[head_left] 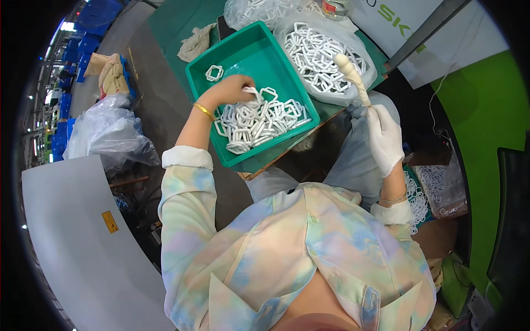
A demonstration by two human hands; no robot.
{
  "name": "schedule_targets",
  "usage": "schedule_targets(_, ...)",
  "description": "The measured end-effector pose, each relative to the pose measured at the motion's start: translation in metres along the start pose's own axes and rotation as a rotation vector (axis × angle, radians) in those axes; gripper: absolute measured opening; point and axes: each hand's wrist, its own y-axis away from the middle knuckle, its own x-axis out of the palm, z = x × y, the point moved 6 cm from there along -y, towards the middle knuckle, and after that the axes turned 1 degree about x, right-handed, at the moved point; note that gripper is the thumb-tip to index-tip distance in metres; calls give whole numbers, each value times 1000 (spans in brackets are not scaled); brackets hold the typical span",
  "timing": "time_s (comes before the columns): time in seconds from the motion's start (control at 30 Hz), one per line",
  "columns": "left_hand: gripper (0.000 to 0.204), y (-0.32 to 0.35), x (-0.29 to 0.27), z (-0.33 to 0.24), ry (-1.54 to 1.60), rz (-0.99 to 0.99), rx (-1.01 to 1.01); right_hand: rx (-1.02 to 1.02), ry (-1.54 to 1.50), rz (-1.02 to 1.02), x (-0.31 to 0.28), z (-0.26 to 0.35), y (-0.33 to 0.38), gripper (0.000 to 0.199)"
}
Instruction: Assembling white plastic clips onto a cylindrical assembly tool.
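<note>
My bare left hand [232, 89], with a gold bangle at its wrist, reaches into a green tray [201, 74]. Its fingers are closed on a white angular ring [252, 94] at the edge of a pile of white rings [259, 122]. One more white ring [214, 73] lies apart on the tray floor, beyond the hand. In a white glove, my right hand [383, 135] grips the lower end of a cream-coloured stick [353, 78] with a knobbed, rounded top. The stick is held raised, to the right of the tray.
Behind the tray's right side sits a clear plastic bag of white rings [326, 58]. A crumpled cloth [197, 42] lies on the green table [174, 27]. A grey panel [69, 215] stands at left. More white rings [417, 201] are low at right.
</note>
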Motion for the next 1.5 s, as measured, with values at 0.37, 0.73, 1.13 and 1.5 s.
schedule_targets(0.37, 18, 43, 17, -68, 614, -695, 32, -111, -74, 138, 59, 21, 11, 20)
schedule_targets(0.73, 15, 34, 49, -140, 1444, -928, 288, -43, -249, 111, 83, 16, 12, 20)
schedule_targets(1.13, 20, 46, 44, -172, 341, -836, 186, 9, -201, 374, 68, 44, -10, 29)
schedule_targets(1.5, 20, -4, 81, -128, 2167, -127, 203, -279, 78, 242, 59, 31, 22, 14)
